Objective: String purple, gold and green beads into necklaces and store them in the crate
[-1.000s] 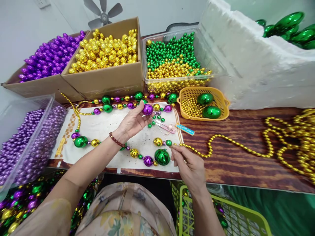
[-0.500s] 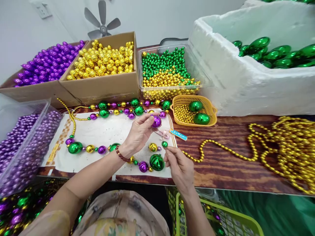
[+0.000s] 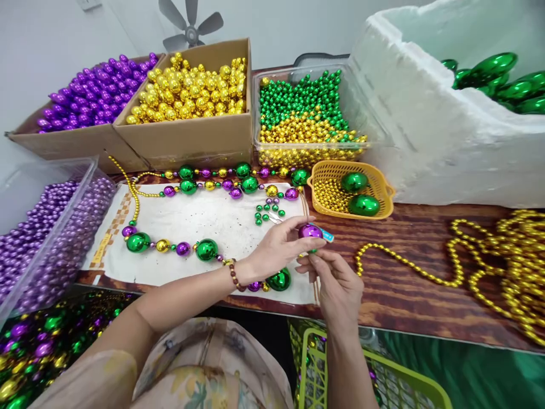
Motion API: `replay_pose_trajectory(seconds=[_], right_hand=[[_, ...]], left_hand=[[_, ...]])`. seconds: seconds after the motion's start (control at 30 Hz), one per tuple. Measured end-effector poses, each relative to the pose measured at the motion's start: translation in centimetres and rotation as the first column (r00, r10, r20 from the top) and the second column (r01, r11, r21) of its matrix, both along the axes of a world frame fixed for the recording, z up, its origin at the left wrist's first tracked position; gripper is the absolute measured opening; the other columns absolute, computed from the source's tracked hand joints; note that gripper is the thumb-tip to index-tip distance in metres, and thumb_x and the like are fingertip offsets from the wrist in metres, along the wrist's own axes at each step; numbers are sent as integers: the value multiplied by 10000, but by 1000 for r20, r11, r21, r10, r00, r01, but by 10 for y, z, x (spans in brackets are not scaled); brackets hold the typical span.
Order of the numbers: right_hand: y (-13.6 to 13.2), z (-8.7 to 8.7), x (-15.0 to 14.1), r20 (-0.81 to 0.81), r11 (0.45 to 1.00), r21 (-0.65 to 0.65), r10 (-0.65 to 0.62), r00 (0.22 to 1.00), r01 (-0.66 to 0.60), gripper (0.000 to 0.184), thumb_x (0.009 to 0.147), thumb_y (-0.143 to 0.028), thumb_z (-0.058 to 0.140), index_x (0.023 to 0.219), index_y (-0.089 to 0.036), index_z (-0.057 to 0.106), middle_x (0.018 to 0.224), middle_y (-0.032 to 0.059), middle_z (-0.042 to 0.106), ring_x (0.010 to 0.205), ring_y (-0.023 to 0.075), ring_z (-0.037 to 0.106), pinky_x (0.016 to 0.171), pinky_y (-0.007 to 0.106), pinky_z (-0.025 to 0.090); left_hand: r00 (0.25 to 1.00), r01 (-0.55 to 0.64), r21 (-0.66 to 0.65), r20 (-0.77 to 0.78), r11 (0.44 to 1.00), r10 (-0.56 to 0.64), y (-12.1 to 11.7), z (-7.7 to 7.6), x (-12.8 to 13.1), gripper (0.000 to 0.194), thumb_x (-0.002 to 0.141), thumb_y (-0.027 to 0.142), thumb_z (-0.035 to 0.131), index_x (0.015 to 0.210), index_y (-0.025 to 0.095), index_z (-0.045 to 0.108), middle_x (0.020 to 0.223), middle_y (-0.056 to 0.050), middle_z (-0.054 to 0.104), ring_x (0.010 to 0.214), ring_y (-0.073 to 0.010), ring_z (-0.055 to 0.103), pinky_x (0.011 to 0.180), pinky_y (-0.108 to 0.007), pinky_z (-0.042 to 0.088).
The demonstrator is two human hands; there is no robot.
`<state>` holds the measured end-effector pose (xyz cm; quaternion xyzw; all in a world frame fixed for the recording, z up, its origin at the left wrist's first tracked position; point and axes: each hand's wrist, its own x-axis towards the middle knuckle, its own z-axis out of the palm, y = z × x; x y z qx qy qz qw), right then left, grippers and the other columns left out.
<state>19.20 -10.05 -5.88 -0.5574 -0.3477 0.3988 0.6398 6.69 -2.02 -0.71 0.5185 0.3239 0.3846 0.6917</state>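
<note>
The left hand (image 3: 275,250) holds a purple ball (image 3: 310,231), above the cloth's (image 3: 232,224) right edge. Just below, the right hand (image 3: 340,281) has fingertips pinched together, beside a green bead (image 3: 313,250).

Purple bead (image 3: 310,231) partly covered, foam box (image 3: 426,142) cropped

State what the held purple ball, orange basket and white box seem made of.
Purple ball: probably plastic, with a shiny metallic coat that throws bright highlights. Orange basket: likely moulded plastic, judging by the regular slots in its wall. White box: apparently foam, mostly matte, with a thick, uneven rim.
</note>
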Motion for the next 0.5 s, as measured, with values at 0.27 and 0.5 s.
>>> replay_pose_trajectory(seconds=[0.27, 0.5], right_hand=[[2, -7, 8, -122, 994, -38, -109, 987, 105, 230, 740, -362, 838, 780, -165, 726, 684, 32, 711, 499, 106, 586, 418, 181, 386], [-5, -19, -2, 0, 999, -22, -34, 999, 34, 222, 845, -378, 759, 790, -166, 726, 605, 17, 659, 497, 105, 553, 459, 193, 432]], left_hand=[[695, 197, 460, -689, 866, 207, 79, 3, -81, 186, 940, 240, 574, 939, 162, 743, 964, -94, 752, 870, -192, 661, 818, -326, 485], [653, 207, 626, -660, 751, 371, 117, 25, -88, 205, 954, 202, 532, 896, 155, 722, 798, -50, 732, 719, -146, 645, 701, -265, 482]])
